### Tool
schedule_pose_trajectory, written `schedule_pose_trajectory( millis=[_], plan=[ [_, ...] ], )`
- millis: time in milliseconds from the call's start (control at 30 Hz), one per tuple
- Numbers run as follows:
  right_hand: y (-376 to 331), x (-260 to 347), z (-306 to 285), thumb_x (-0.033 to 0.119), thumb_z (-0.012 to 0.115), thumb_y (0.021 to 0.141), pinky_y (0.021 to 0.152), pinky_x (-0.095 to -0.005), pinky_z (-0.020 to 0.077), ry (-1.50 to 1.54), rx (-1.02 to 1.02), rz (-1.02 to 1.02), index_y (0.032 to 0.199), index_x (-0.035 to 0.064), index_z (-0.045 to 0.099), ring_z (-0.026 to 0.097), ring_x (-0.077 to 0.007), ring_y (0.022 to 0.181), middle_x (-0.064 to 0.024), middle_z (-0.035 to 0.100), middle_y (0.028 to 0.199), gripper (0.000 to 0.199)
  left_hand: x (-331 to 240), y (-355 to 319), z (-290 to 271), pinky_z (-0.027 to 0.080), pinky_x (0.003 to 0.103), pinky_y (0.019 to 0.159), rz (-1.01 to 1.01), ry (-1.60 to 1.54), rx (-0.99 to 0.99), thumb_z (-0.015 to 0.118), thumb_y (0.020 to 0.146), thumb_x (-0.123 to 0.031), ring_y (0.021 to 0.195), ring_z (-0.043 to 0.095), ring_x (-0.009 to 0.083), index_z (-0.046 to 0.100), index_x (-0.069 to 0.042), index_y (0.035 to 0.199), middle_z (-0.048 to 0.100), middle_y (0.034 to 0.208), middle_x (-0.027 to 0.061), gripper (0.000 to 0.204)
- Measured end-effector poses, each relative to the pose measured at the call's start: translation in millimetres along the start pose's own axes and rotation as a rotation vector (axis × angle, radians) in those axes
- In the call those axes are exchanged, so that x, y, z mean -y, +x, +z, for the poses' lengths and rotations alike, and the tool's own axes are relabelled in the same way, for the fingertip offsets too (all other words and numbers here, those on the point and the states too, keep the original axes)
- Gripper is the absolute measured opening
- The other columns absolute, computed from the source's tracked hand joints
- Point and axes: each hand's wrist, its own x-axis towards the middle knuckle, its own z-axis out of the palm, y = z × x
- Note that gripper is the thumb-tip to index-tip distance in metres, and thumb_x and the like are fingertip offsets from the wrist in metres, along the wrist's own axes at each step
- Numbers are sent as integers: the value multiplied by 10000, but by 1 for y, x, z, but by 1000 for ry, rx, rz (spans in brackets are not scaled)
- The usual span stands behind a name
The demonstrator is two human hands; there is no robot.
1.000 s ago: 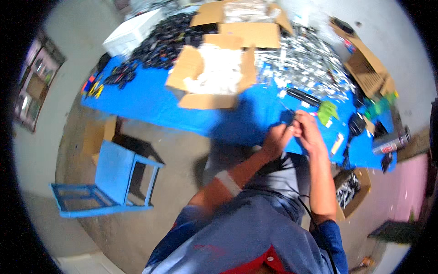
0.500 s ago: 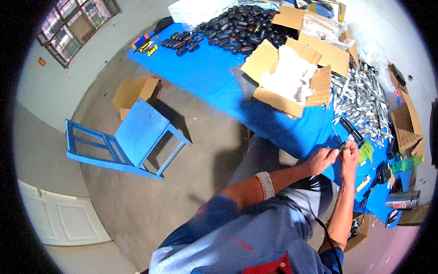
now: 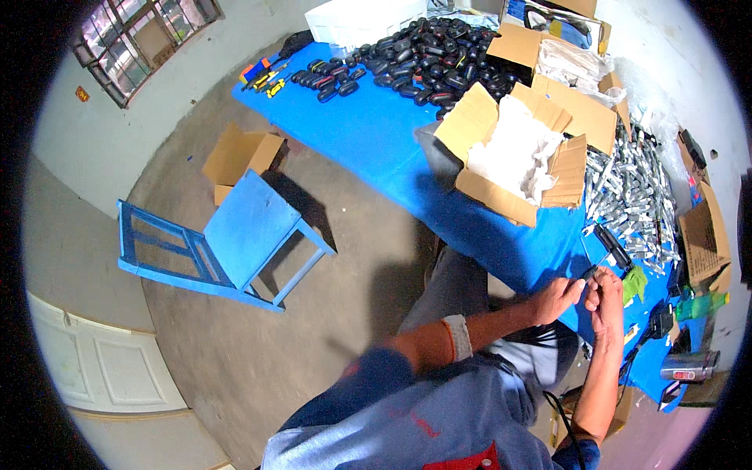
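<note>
My left hand (image 3: 559, 299) and my right hand (image 3: 605, 301) are close together over the near right edge of the blue-covered table. Between my fingertips is a small dark piece (image 3: 589, 272), with fingers of both hands closed about it. Its exact kind is too small to make out. Just beyond my hands lie a long black object (image 3: 613, 247) and a large heap of grey-and-silver slim parts (image 3: 630, 196). A crumpled green cloth (image 3: 634, 283) is beside my right hand.
An open carton (image 3: 493, 196) with white wrapping stands left of the heap. Black oval cases (image 3: 427, 59) are piled at the far end, near several yellow-handled tools (image 3: 276, 88). A green bottle (image 3: 699, 305) and a metal cup (image 3: 689, 365) stand at right. A blue chair (image 3: 247, 223) is on the floor.
The view has shifted a little, so the scene sits slightly to the right and lower. My hands stay close together at the small dark piece, with the right fingers curled somewhat differently.
</note>
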Motion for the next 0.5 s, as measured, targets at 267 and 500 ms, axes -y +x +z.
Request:
schedule_pose_trajectory(
  millis=[267,500],
  plan=[
    [0,-10,0,132,481,859,332,-191,232,54,-17,-33,797,90,473,299,-47,380,24,418,561,76,-13,-3,0,432,366,639,-17,72,26,396,927,-232,660,567,243,544,23,790,580,692,139,325],
    [3,-26,-5,184,485,910,384,-193,235,-252,-61,-279,772,101,442,319,-26,441,61,385,569,167,-10,-2,-1,426,356,634,5,27,57,395,914,-217,650,540,215,525,12,818,558,692,104,280]
  ],
)
